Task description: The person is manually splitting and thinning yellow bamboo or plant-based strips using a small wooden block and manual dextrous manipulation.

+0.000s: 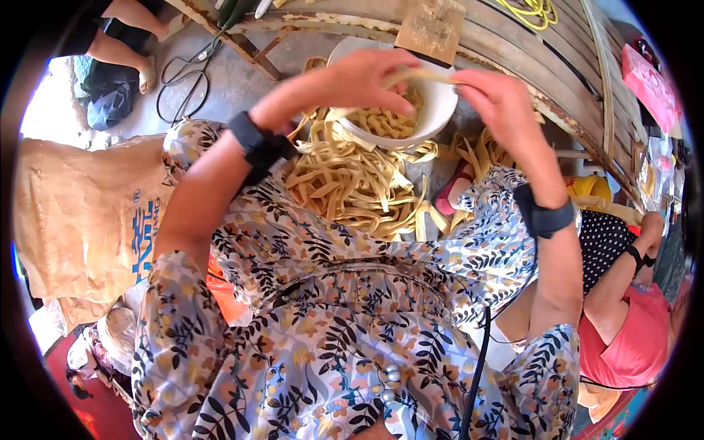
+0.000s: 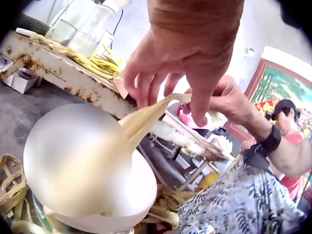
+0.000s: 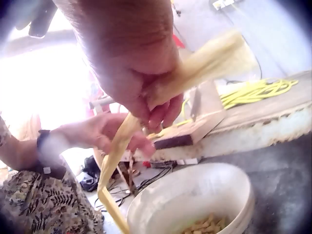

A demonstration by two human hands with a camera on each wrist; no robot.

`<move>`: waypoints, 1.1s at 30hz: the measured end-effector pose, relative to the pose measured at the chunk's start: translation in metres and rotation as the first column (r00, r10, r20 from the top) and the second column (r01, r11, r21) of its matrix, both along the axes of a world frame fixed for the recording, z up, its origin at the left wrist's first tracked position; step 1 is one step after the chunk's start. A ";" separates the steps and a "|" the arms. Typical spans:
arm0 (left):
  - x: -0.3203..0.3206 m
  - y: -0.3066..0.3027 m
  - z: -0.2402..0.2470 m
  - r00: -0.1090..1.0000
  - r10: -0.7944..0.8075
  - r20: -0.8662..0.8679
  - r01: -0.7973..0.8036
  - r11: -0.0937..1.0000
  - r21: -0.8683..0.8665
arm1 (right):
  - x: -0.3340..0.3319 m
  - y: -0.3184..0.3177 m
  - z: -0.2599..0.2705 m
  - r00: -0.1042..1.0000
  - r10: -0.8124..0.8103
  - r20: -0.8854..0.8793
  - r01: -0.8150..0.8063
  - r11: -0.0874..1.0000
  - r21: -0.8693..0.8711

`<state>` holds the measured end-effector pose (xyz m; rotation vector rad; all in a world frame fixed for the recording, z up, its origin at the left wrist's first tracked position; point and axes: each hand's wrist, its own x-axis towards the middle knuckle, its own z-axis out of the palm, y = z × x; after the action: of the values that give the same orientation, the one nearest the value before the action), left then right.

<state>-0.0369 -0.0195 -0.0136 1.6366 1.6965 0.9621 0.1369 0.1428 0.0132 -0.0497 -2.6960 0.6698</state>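
Observation:
Pinched in my right hand (image 1: 506, 110) is a long, flat, pale yellow strip (image 3: 119, 146); its free end sticks out past the fingers in the right wrist view. Beside it my left hand (image 1: 359, 81) is spread, thumb apart from the fingers, with the strip passing between them in the left wrist view (image 2: 153, 109). Both hands are over a white bucket (image 1: 440, 110). Short yellowish pieces (image 3: 207, 225) lie inside the bucket. A loose heap of similar long strips (image 1: 352, 180) covers the floor between the person's knees and the bucket.
A rusty-edged slatted bench (image 1: 528, 92) runs behind the bucket, bearing a wooden board (image 1: 431, 31) and yellow strands (image 1: 532, 11). A large brown sack (image 1: 88, 220) stands at the left. Another person in a pink top (image 1: 623, 337) sits at the right. Black cables (image 1: 183, 88) lie on the floor.

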 end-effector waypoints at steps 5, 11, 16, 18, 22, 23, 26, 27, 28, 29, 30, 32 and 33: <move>0.008 0.014 -0.018 0.904 0.121 0.411 -0.066 0.987 -0.144 | -0.032 -0.029 -0.012 0.996 -0.047 -0.073 0.055 0.993 0.109; 0.001 0.002 -0.022 0.949 0.296 0.106 -0.300 0.954 0.022 | -0.025 -0.012 -0.040 0.964 -0.101 0.244 0.242 0.712 -0.660; 0.001 0.002 -0.016 0.952 0.302 -0.047 -0.275 0.913 0.303 | -0.013 0.011 -0.029 0.894 -0.072 0.442 0.434 0.382 -0.816; -0.007 0.002 -0.014 0.952 0.179 -0.248 -0.138 0.975 0.173 | -0.008 0.022 -0.033 0.880 -0.160 0.447 0.472 0.398 -0.787; -0.008 0.004 0.000 0.992 0.120 0.035 -0.114 0.984 -0.136 | -0.008 0.021 -0.046 0.847 -0.410 0.339 0.522 0.764 -0.378; -0.009 0.005 0.006 0.969 0.152 0.193 -0.105 0.967 -0.232 | -0.008 0.017 -0.045 0.828 -0.409 0.383 0.514 0.827 -0.228; -0.032 0.003 0.011 0.960 0.074 0.270 -0.014 0.975 -0.220 | -0.006 -0.008 -0.031 0.771 0.021 0.637 0.354 0.816 -0.456; -0.037 0.003 0.003 0.983 0.012 0.186 0.015 0.990 -0.143 | -0.007 -0.018 -0.024 0.801 0.201 0.564 0.270 0.720 -0.640; -0.035 0.003 0.001 0.967 0.022 0.253 0.021 0.986 -0.165 | -0.007 -0.029 -0.017 0.814 0.361 0.456 0.186 0.582 -0.792; -0.028 0.005 -0.001 0.947 0.033 0.321 0.029 0.982 -0.187 | -0.008 -0.034 -0.010 0.808 0.495 0.318 0.106 0.409 -0.907; -0.021 0.009 -0.002 0.921 0.046 0.386 0.037 0.978 -0.204 | -0.011 -0.033 -0.001 0.861 0.461 0.216 0.073 0.308 -0.948; -0.009 0.014 -0.020 0.652 0.016 0.758 0.131 0.982 -0.134 | -0.017 -0.029 0.015 0.934 0.356 0.017 -0.026 0.115 -0.993; -0.008 0.014 -0.025 0.458 -0.008 0.889 0.243 0.963 -0.117 | -0.018 -0.025 0.008 0.953 0.301 0.044 -0.004 0.157 -0.988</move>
<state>-0.0452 -0.0052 -0.0385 0.7820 0.8631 1.1879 0.1192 0.1182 0.0216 -0.1893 -1.8592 2.5502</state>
